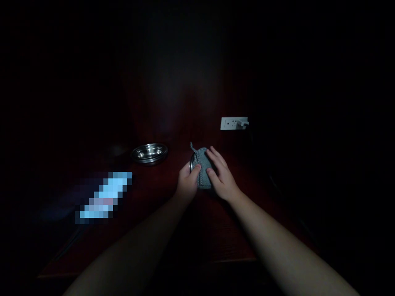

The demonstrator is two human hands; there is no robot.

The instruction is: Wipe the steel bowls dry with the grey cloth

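A grey-green cloth (205,164) with a patterned edge and a short loop at its top lies against a shiny steel bowl (191,163). Only a curved strip of that bowl's rim shows at the left of the cloth; the rest is covered. My left hand (187,181) is closed on the bowl, its thumb pressed over the cloth's edge and its other fingers mostly hidden. Across the cloth's right side lies my right hand (222,174), its fingers stretched out and apart. Left of both hands, steel bowls (149,152) sit stacked on the table.
The dark red table (185,238) has its front edge near my forearms. A bright, pixelated screen (106,197) lies at the left, with a dark cable below it. A white wall socket (233,123) with a plug in it is at the back right. Darkness hides the surroundings.
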